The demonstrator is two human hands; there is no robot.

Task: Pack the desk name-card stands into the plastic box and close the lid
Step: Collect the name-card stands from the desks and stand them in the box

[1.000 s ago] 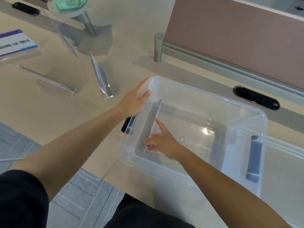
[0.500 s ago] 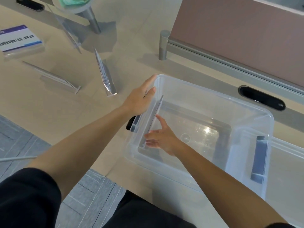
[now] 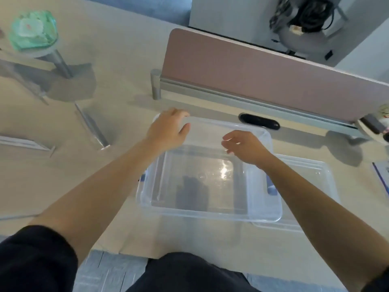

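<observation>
The clear plastic box stands on the desk in front of me, with blue handles on its left and right ends. My left hand grips the box's far left corner, fingers over the rim. My right hand hovers above the far side of the box, fingers loosely apart and nothing in them. I cannot make out a stand inside the clear box. The clear lid lies flat to the right, partly under the box. Two name-card stands lie on the desk to the left.
A pink desk divider on a grey rail runs behind the box, with a black cable slot in front of it. A round stand holding a green object is at the far left. A printed card lies at the right edge.
My left hand slid from the box's left wall to its far left corner. My right hand rose from the bottom beside the stand to above the far side. The view swung round the box.
</observation>
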